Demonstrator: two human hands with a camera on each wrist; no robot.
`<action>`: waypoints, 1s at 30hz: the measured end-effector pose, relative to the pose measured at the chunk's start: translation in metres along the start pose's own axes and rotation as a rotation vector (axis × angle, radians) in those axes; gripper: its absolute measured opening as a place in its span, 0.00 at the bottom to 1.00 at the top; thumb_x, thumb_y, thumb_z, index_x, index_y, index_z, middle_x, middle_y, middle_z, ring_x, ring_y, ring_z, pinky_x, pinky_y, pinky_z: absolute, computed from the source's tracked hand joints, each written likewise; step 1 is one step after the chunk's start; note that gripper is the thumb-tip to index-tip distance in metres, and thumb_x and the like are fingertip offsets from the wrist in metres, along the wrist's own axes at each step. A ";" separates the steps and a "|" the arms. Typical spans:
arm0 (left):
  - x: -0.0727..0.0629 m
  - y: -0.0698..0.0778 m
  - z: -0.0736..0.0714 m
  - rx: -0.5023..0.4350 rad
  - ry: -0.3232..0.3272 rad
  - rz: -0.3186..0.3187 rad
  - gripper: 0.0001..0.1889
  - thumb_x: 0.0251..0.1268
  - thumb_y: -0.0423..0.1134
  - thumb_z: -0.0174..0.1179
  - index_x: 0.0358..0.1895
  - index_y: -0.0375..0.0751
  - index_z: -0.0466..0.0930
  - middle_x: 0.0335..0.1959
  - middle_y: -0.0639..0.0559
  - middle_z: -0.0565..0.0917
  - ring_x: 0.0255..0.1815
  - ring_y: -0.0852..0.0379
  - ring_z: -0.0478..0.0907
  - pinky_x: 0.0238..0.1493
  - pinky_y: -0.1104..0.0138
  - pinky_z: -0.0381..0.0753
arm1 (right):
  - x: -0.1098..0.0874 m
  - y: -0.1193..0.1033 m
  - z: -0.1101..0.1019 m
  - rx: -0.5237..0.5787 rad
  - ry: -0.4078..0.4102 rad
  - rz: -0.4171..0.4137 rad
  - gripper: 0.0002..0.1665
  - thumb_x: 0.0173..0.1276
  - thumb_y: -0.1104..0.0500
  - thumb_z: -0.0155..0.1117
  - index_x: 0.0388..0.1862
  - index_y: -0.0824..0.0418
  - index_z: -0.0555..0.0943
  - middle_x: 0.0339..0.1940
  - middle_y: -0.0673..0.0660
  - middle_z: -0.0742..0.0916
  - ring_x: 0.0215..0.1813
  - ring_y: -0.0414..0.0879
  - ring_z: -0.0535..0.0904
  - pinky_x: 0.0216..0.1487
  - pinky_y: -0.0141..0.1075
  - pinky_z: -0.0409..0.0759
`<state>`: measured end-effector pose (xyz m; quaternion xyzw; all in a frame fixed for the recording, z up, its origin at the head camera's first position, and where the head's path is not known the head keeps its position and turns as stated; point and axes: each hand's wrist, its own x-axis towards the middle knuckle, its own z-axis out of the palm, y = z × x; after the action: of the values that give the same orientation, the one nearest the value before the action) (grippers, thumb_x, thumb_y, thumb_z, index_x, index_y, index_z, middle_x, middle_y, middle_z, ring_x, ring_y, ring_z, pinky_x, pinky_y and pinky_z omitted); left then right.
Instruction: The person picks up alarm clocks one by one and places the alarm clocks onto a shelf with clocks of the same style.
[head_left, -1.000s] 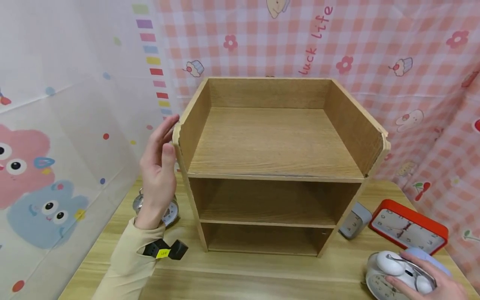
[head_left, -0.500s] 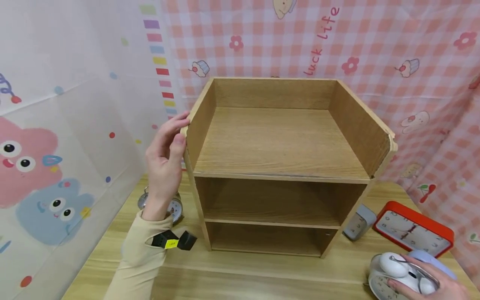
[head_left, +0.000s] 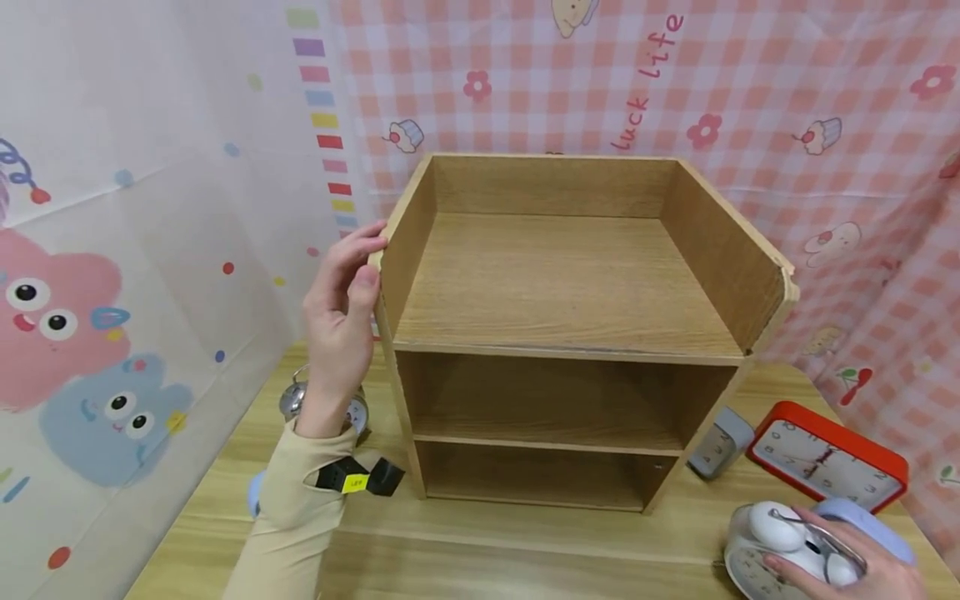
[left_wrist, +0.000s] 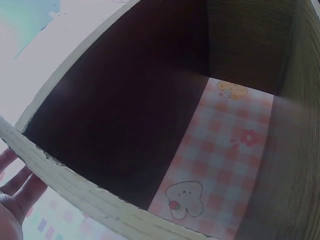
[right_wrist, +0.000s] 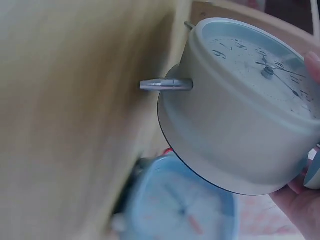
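My left hand point(head_left: 337, 337) touches the left side panel of a wooden shelf unit point(head_left: 562, 283), fingertips and thumb at its front edge. In the left wrist view, the fingers point(left_wrist: 27, 192) lie along the panel's outer side. At the lower right, my right hand point(head_left: 862, 554) grips a white twin-bell alarm clock point(head_left: 776, 527) by its top, around the bells and handle. Seen by the right wrist camera, the clock point(right_wrist: 230, 125) is tilted, with its dial and metal feet showing; part of the hand is out of frame.
Right of the shelf stand a red rectangular clock point(head_left: 847, 446) and a small grey clock point(head_left: 722, 442). A pale blue clock point(head_left: 873, 533) sits behind the white one. A silver bell alarm clock point(head_left: 292, 400) is partly hidden behind my left wrist, near a blue object point(head_left: 255, 493).
My left hand has moved right onto the shelf's front edge, its fingers bending more. The head view has shifted slightly. The right hand keeps its grip, with the alarm clock slightly closer to the shelf.
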<state>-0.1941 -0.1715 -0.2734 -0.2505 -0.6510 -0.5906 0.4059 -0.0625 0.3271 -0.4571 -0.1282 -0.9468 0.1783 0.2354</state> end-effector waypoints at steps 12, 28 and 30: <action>0.002 0.000 0.003 0.005 -0.021 -0.001 0.25 0.83 0.50 0.54 0.60 0.26 0.78 0.70 0.44 0.82 0.72 0.60 0.77 0.70 0.70 0.74 | -0.009 -0.058 -0.029 0.155 0.034 -0.220 0.50 0.21 0.44 0.97 0.52 0.53 0.91 0.42 0.65 0.93 0.36 0.11 0.65 0.29 0.12 0.64; -0.002 0.002 0.003 0.008 0.001 -0.031 0.26 0.83 0.52 0.54 0.61 0.28 0.77 0.71 0.46 0.81 0.73 0.58 0.77 0.72 0.67 0.75 | 0.006 -0.130 -0.075 0.511 0.050 -0.624 0.53 0.21 0.60 0.95 0.57 0.56 0.89 0.53 0.27 0.85 0.50 0.17 0.79 0.46 0.12 0.74; -0.002 0.001 0.003 0.010 0.001 -0.032 0.26 0.83 0.52 0.54 0.61 0.28 0.77 0.72 0.45 0.81 0.73 0.58 0.77 0.72 0.67 0.75 | 0.008 -0.138 -0.079 0.536 0.034 -0.645 0.53 0.21 0.62 0.95 0.58 0.58 0.89 0.54 0.29 0.86 0.49 0.19 0.80 0.46 0.13 0.76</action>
<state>-0.1927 -0.1676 -0.2744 -0.2376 -0.6577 -0.5937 0.3981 -0.0523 0.2267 -0.3333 0.2377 -0.8544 0.3334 0.3199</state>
